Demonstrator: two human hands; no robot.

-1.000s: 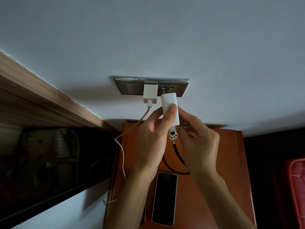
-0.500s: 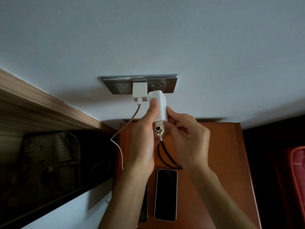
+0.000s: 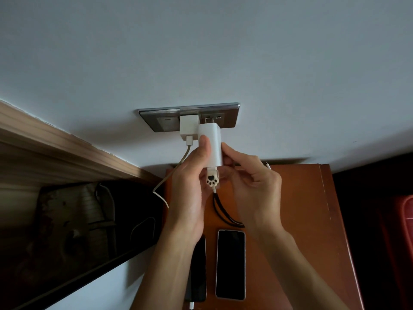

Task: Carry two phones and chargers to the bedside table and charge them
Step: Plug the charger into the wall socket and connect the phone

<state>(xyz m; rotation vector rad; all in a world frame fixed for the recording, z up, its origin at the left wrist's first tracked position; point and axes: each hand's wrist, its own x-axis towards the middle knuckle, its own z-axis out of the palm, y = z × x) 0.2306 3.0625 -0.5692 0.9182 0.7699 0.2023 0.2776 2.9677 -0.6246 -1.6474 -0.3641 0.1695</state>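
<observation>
Just below the metal socket panel [image 3: 190,118] on the wall, you held a white charger block [image 3: 212,142] with both hands. Your left hand [image 3: 190,189] pinched its near face with the thumb on top, and your right hand [image 3: 252,182] gripped its right edge with the fingertips. The block sat just under the panel's right-hand outlet; whether its prongs had entered, I could not tell. A paw-print connector [image 3: 211,180] hung from its lower end, with a black cable [image 3: 223,211] looping down onto the bedside table [image 3: 312,209]. Beside it, a second white charger [image 3: 186,128] was already seated in the panel, its pale cable [image 3: 165,182] trailing off past the table's left edge. Both phones lay screen-up toward the table's near edge: the light-framed phone [image 3: 230,264] between your forearms, the dark phone [image 3: 199,271] just left of it, partly under your left wrist.
</observation>
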